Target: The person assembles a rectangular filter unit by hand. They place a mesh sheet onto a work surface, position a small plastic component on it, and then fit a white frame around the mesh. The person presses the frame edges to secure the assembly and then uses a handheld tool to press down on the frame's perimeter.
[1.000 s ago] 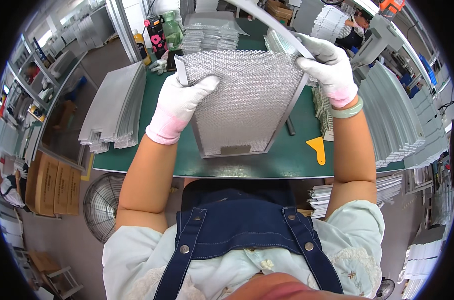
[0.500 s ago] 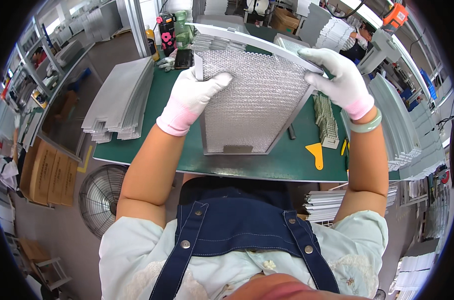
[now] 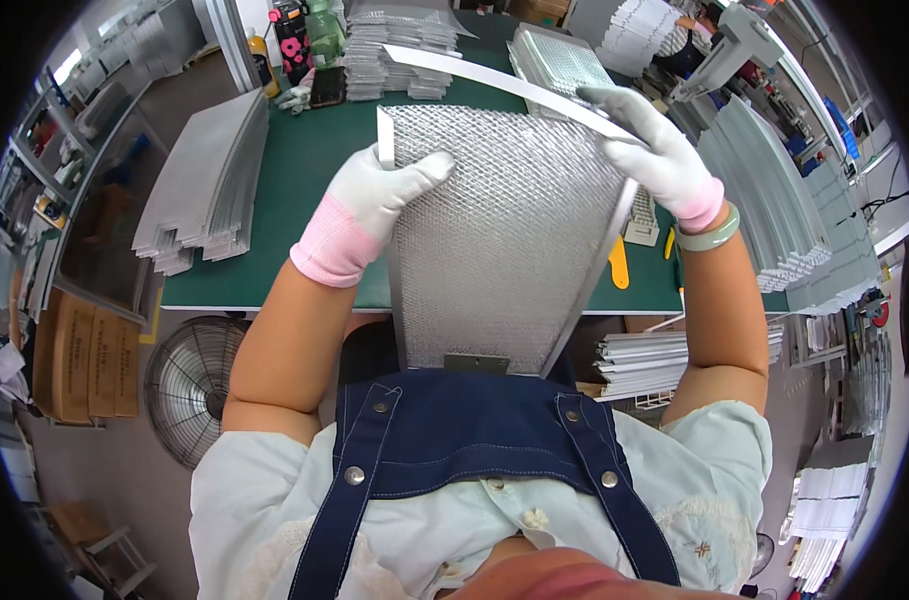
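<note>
A silvery mesh filter panel (image 3: pixel 504 240) stands tilted in front of me, metal edging along its two sides and a small dark plate at its lower edge. My left hand (image 3: pixel 379 195), in a white glove with a pink cuff, grips the panel's left side near the top, thumb over the mesh. At the upper right corner my gloved right hand (image 3: pixel 664 155) pinches the end of a long pale metal strip (image 3: pixel 494 82). The strip's left end rises free above the mesh. The panel's lower end reaches past the table's front edge to my apron.
Stacks of metal sheets (image 3: pixel 199 180) lie on the green table (image 3: pixel 304 220) at left, with mesh panels (image 3: pixel 564 60) farther back. Long strips (image 3: pixel 764 200) are piled at right. A yellow scraper (image 3: pixel 619 265) lies near the front edge. A floor fan (image 3: pixel 194 385) stands at lower left.
The panel has come toward my body, its lower end now over the table's front edge. The strip's left end stands farther from the mesh. Both hands keep their hold.
</note>
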The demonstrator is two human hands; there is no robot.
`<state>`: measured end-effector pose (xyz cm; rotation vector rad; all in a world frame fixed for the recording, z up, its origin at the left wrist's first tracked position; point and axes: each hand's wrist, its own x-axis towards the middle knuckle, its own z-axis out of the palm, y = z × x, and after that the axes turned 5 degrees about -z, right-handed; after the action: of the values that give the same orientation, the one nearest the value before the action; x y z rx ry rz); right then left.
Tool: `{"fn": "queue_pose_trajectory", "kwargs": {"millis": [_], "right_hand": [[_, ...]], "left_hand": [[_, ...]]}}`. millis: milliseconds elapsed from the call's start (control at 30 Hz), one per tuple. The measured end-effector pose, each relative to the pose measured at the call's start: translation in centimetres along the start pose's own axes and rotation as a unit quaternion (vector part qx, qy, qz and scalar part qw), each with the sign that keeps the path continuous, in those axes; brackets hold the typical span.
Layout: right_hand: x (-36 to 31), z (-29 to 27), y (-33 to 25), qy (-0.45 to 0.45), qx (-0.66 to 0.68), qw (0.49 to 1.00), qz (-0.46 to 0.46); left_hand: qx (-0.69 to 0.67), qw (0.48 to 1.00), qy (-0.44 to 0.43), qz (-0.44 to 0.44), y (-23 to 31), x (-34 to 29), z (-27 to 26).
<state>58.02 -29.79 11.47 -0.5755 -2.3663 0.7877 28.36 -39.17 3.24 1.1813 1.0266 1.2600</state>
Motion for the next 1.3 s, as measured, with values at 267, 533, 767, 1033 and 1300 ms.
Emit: {"fn": "queue_pose_trajectory", "kwargs": {"millis": [267,533,767,1033,1300], "right_hand": [[0.0,0.5,-1.2,0.015,-0.160,0.982,-0.098],[0.7,0.2,0.3,-0.004,-0.032,0.999,-0.017],[1.1,1.8,-1.9,0.018,-0.045,0.998,0.043],[1.5,1.4,-0.8,-0.004,-0.024,0.999,0.028],[1.6,2.5,-0.6,0.027,0.012,0.999,0.016]], "left_hand": [[-0.043,0.999,-0.015,-0.019,-0.4,0.7,0.6],[-0.048,0.997,-0.049,-0.021,-0.3,0.4,1.1],[-0.090,0.995,-0.035,-0.033,-0.8,0.1,0.5],[-0.074,0.996,-0.047,-0.015,-0.1,-0.6,0.8],[0.042,0.949,0.201,0.238,-0.8,1.5,1.0]]}}
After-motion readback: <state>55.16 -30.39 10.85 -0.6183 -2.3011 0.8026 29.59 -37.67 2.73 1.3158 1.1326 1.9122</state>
